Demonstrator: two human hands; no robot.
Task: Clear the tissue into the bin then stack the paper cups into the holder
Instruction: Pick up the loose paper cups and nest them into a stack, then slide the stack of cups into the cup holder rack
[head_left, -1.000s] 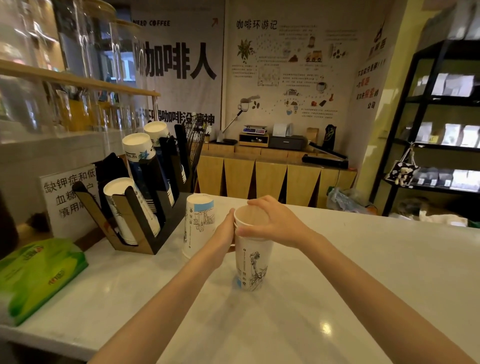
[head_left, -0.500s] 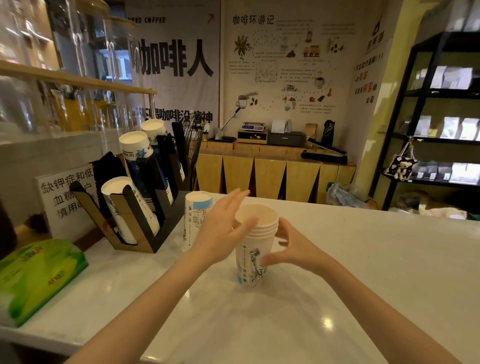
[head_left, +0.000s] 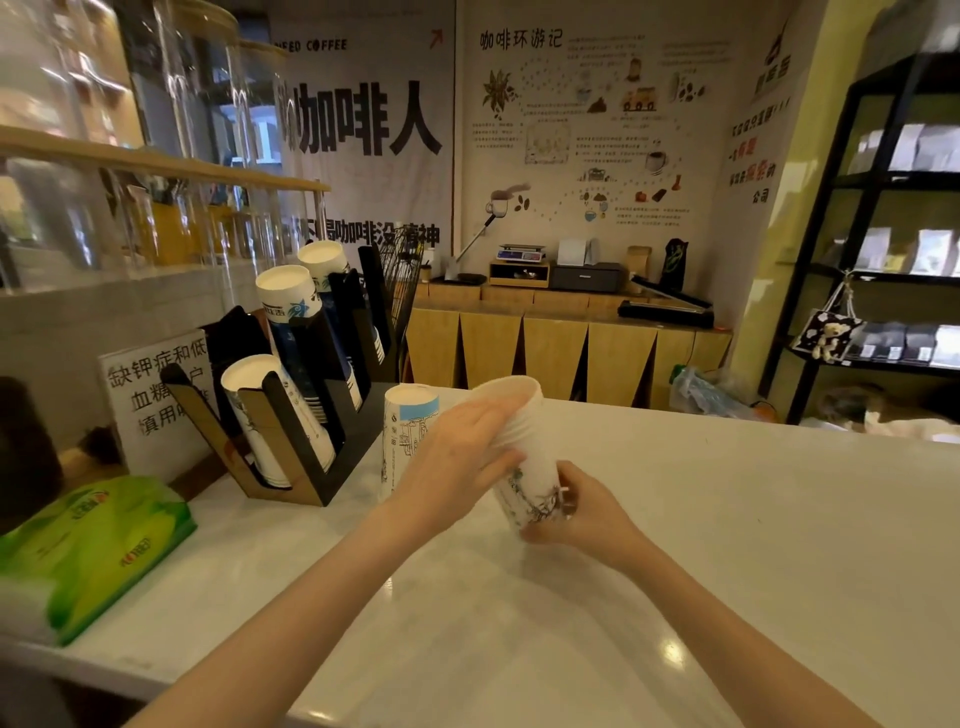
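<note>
A nested stack of white paper cups is lifted off the white counter and tilted, its open mouth pointing up and away. My right hand grips its base from below. My left hand wraps the upper rims from the left. An upside-down stack of cups stands on the counter just left of my left hand. The black and wood cup holder sits further left, with cup stacks leaning in its slots. No tissue or bin is in sight.
A green tissue pack lies at the counter's left edge. A white sign stands behind the holder. Glass jars fill the shelf at upper left. A wooden cabinet and black shelving stand beyond the counter.
The cup stack stood upright on the counter; now both hands have lifted and tilted it. My right hand went from the rim down to the base, and my left hand closed round the top.
</note>
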